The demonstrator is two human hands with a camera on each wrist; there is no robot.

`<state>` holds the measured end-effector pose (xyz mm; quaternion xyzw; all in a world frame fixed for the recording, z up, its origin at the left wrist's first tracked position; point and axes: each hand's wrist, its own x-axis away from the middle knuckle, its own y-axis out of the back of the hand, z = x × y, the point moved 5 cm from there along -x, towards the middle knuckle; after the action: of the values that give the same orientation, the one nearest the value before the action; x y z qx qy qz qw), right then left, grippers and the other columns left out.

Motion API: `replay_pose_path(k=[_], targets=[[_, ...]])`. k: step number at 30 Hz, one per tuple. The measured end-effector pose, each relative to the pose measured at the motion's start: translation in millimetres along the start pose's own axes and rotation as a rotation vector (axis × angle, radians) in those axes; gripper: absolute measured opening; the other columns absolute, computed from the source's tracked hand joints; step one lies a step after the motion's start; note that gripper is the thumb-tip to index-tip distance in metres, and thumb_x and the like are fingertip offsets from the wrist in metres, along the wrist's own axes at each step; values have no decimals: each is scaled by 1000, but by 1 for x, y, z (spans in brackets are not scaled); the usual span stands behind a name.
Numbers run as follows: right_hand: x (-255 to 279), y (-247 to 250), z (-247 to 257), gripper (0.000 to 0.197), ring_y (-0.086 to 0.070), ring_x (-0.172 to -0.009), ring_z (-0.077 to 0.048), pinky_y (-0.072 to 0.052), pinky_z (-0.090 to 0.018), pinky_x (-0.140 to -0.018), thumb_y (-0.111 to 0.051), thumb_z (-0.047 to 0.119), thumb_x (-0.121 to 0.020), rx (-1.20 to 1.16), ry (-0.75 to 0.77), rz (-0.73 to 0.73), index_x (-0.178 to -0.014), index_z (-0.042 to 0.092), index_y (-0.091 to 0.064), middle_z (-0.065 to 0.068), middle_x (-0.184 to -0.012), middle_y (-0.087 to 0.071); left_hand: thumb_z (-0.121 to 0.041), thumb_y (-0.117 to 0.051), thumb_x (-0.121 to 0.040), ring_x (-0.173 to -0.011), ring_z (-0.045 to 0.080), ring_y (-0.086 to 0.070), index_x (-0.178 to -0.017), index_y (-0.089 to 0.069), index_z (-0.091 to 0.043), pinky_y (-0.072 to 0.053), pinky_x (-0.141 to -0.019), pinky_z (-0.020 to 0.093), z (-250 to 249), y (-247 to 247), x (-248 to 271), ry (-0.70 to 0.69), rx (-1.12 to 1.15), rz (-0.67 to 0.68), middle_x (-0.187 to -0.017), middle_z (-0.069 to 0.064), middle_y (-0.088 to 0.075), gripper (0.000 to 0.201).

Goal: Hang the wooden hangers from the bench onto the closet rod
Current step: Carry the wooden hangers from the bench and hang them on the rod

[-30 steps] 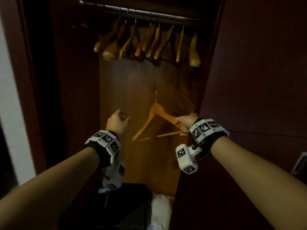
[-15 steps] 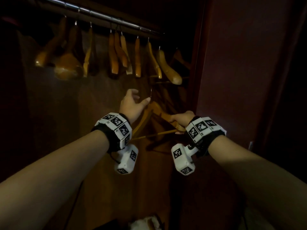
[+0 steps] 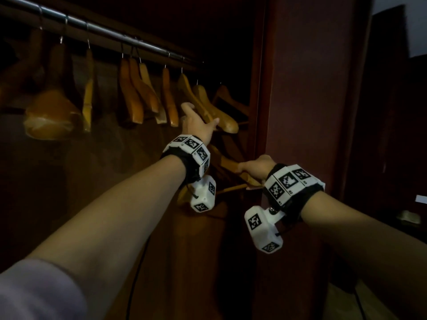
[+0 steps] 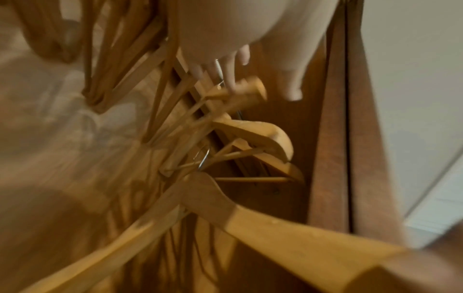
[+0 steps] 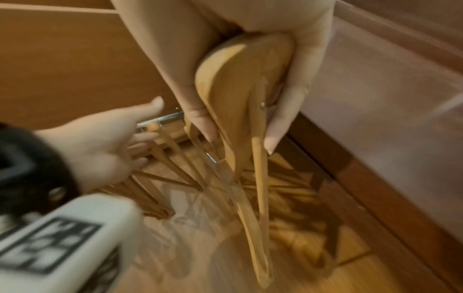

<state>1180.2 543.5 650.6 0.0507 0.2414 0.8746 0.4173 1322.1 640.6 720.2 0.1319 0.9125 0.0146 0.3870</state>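
Note:
My right hand grips the end of one arm of a wooden hanger low at the closet's right side; thumb and fingers wrap that arm in the right wrist view. The same hanger fills the lower part of the left wrist view. My left hand reaches up with straight fingers to the hung hangers at the right end of the metal rod. Its fingertips touch one hung hanger's end. Several wooden hangers hang along the rod.
The closet's dark red side panel stands close on the right, just beyond my right hand. The wooden back wall lies behind the hangers. A thin cable hangs below my left arm.
My view has swung up and closer to the rod. My left hand rose from beside the held hanger to the hung hangers at the right end. My right hand keeps its grip.

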Motion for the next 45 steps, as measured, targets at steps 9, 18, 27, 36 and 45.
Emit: replay_pose_path(k=[9, 18, 27, 36, 45], targets=[[-22, -18, 29, 25, -63, -85, -30, -57, -38, -67, -70, 14, -79, -77, 76, 6, -93, 3, -52, -11, -83, -56, -18, -50, -93, -93, 28, -61, -136, -37, -22, -48, -68, 34, 37, 20, -19, 17, -143, 53, -106, 6, -58, 45], [-33, -19, 65, 37, -64, -94, -34, -59, -40, -65, -72, 15, -78, -164, 156, -47, -106, 6, -48, -13, -96, -57, -21, -36, -100, -117, 35, -51, -148, -22, -29, -43, -95, 45, 71, 64, -16, -24, -661, 62, -131, 17, -51, 51], [-36, -11, 99, 36, -58, -62, -24, -43, -26, -48, -66, 29, -81, -76, 301, -225, -101, -1, -64, -12, -81, -62, -24, -39, -100, -102, 34, -58, -149, -19, -20, -45, -79, 39, 48, 63, -14, -213, -1076, 93, -112, 16, -62, 53], [-37, 4, 93, 33, -54, -76, -18, -43, -26, -69, -60, 35, -87, -29, 346, -348, -108, 9, -61, 3, -71, -51, -24, -39, -99, -97, 34, -59, -148, -20, -18, -45, -76, 39, 43, 74, -6, -263, -1099, 78, -113, 15, -60, 53], [-49, -1, 118, 39, -58, -80, -22, -46, -29, -67, -63, 34, -84, -23, 345, -334, -110, 5, -59, -7, -96, -62, -21, -40, -98, -94, 35, -60, -147, -23, -18, -45, -71, 39, 36, 73, -3, -267, -1045, 66, -110, 16, -60, 52]])
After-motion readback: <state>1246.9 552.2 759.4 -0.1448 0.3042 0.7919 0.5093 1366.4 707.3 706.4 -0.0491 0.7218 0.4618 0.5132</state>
